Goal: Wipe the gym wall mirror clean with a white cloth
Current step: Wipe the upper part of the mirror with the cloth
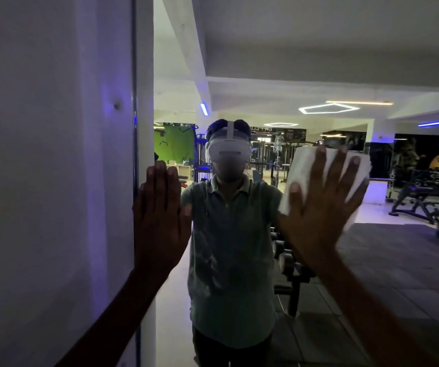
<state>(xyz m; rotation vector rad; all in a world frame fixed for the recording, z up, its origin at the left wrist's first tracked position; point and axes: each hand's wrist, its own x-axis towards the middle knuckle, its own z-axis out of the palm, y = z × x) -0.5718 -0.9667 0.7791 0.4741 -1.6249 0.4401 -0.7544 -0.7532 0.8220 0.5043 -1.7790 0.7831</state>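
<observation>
Wiping the gym mirror near its left edge

The right hand (316,213), fingers spread flat, pressed a folded white cloth (305,170) against the large glass wall mirror (319,274), likely for even pressure; the left hand (160,218) lay open and empty at the mirror's left edge, seemingly bracing. No containers showed.
</observation>
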